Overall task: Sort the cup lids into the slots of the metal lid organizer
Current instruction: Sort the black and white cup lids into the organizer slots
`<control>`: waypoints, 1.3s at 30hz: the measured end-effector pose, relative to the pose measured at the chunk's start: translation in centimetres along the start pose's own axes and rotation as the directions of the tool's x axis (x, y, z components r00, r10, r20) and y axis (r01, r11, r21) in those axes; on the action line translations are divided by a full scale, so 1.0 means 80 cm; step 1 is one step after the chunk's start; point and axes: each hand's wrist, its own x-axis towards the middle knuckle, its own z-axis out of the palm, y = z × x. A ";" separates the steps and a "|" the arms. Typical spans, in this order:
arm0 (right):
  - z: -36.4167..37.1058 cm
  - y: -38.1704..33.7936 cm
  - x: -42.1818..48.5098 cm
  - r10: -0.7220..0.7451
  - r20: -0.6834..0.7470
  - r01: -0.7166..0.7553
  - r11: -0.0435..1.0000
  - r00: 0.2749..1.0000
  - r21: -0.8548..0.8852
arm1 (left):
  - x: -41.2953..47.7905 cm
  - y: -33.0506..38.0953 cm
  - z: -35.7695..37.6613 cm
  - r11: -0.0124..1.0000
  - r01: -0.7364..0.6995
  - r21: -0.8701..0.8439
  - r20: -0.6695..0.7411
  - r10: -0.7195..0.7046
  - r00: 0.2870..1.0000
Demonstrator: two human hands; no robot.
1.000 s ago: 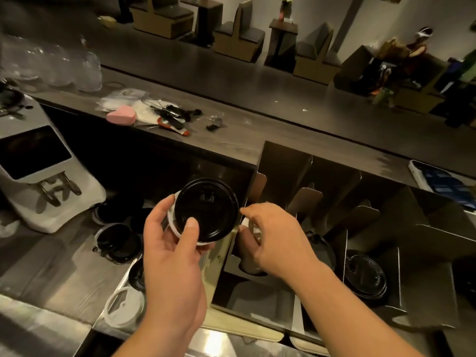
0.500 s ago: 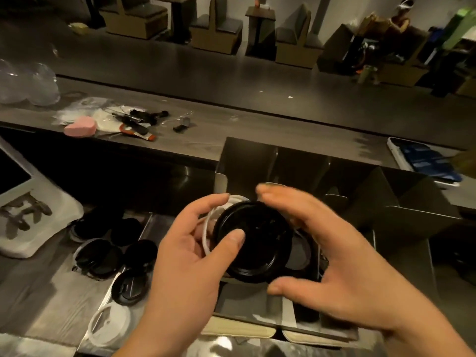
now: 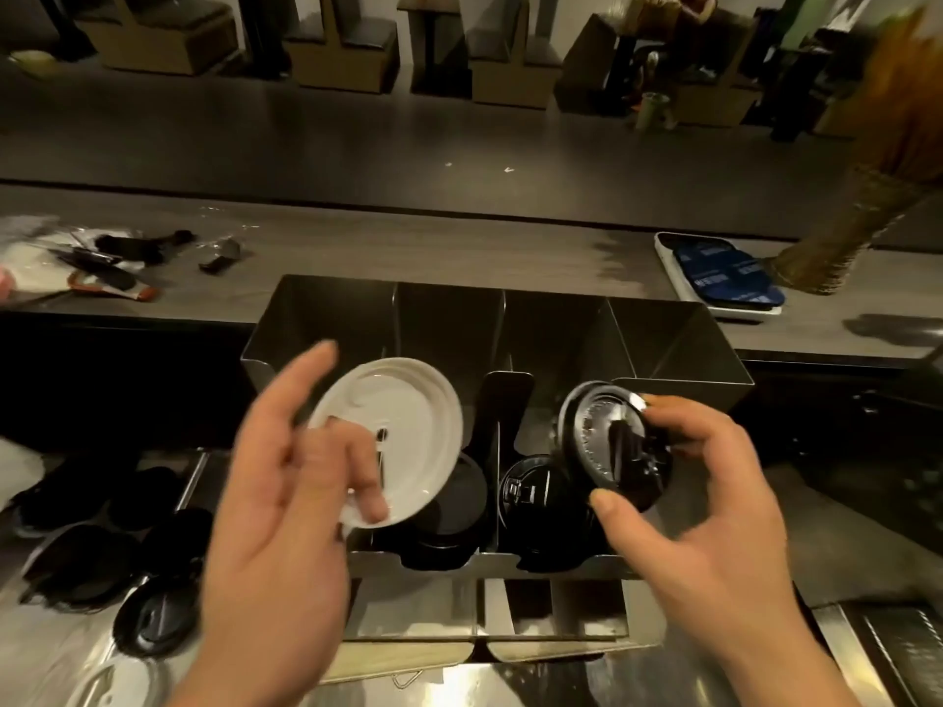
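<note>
Bar counter, metal lid organizer (image 3: 678, 349) at 12 o'clock: stack's split now, left hand (image 3: 270, 502) pinches white lid (image 3: 403, 431), right hand (image 3: 714, 502) grips black lid (image 3: 607, 446), each looks ready to slot.

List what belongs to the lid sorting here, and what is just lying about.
Job: white lid, held by left hand; black lid, held by right hand; metal lid organizer; black lids in its slots; loose black lids on the counter.
Lying about: small tools on the ledge; blue-topped tray; woven vase.
</note>
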 end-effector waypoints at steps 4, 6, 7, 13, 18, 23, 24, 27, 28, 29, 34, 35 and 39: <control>0.007 0.026 -0.011 0.068 -0.041 -0.078 0.945 0.997 -0.317 | 0.013 -0.005 -0.022 0.989 0.051 -0.138 -0.109 -0.067 0.992; 0.027 0.030 -0.019 0.079 0.015 -0.065 0.909 0.997 -0.412 | 0.017 -0.010 -0.029 0.979 0.104 -0.173 -0.134 -0.128 0.983; 0.036 0.033 -0.022 0.090 0.044 -0.060 0.889 0.995 -0.455 | 0.017 -0.011 -0.031 0.976 0.121 -0.179 -0.139 -0.147 0.979; 0.071 0.049 -0.024 0.169 0.165 -0.035 0.794 0.972 -0.607 | 0.003 -0.020 -0.025 0.977 0.156 -0.145 -0.125 -0.174 0.977; 0.069 0.053 -0.026 0.227 0.182 -0.058 0.762 0.957 -0.645 | -0.001 -0.028 -0.016 0.975 0.156 -0.160 -0.159 -0.182 0.970; 0.062 0.051 -0.024 0.289 0.249 -0.035 0.715 0.924 -0.698 | 0.002 -0.020 -0.013 0.990 0.083 -0.116 -0.179 -0.103 0.979; 0.061 0.049 -0.023 0.289 0.255 -0.026 0.706 0.923 -0.708 | 0.001 -0.019 -0.019 0.999 0.044 0.005 -0.193 -0.042 0.980; 0.058 0.038 -0.022 0.216 0.205 -0.017 0.725 0.955 -0.689 | 0.000 -0.011 -0.048 0.884 -0.087 0.459 -0.108 0.153 0.982; 0.058 0.031 -0.020 0.157 0.171 -0.008 0.757 0.973 -0.654 | 0.001 -0.009 -0.059 0.785 -0.154 0.600 -0.031 0.215 0.976; 0.060 0.024 -0.019 0.089 0.140 0.014 0.797 0.986 -0.603 | 0.003 -0.008 -0.068 0.678 -0.228 0.699 0.062 0.260 0.964; 0.103 -0.020 -0.011 -0.158 0.214 0.210 0.944 0.964 -0.253 | 0.014 -0.034 -0.099 0.309 -0.454 0.836 0.394 0.237 0.888; 0.114 -0.026 -0.010 -0.175 0.262 0.230 0.953 0.949 -0.198 | 0.015 -0.040 -0.099 0.272 -0.470 0.840 0.422 0.219 0.880; 0.152 -0.039 -0.005 -0.132 0.427 0.202 0.972 0.895 -0.123 | 0.015 -0.059 -0.095 0.217 -0.520 0.826 0.490 0.181 0.853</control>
